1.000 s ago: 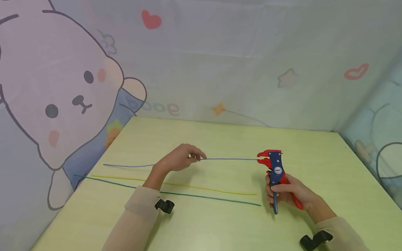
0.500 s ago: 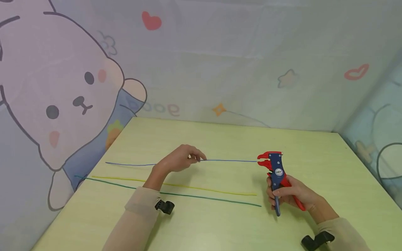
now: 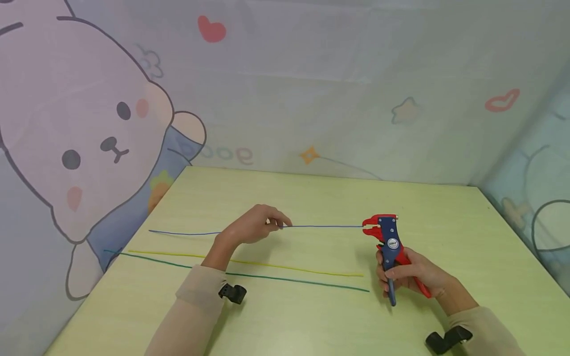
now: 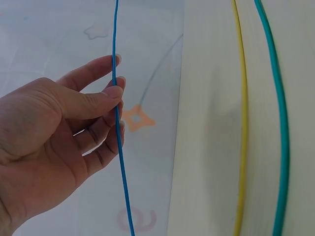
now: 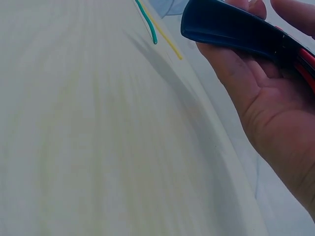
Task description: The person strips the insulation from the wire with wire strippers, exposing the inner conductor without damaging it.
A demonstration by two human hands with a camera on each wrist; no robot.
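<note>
**Blue wire held level between pinch and stripper**

Blue wire [image 3: 325, 226] is seen raised above the tabletop [image 3: 311, 316], stretched between two hands.

Nearest: the right hand [image 3: 411, 277] is wrapped around the handles of a red-and-blue wire stripper [image 3: 388, 242], held upright. The dark blue handle [image 5: 231, 27] is seen crossing the palm in the right wrist view.

Next out: a green wire [image 3: 285, 279] and a yellow wire [image 3: 267, 263] lie flat on the tabletop, side by side, apart from each other and from both hands.

Beyond them: the left hand [image 3: 254, 227] pinches the blue wire between thumb and fingertips [image 4: 115, 91], other fingers loosely curled. The wire's right end is met by the stripper's red head; its left tail droops to the tabletop.

Farthest: a cartoon bear backdrop [image 3: 80, 128] is noted behind the tabletop.
</note>
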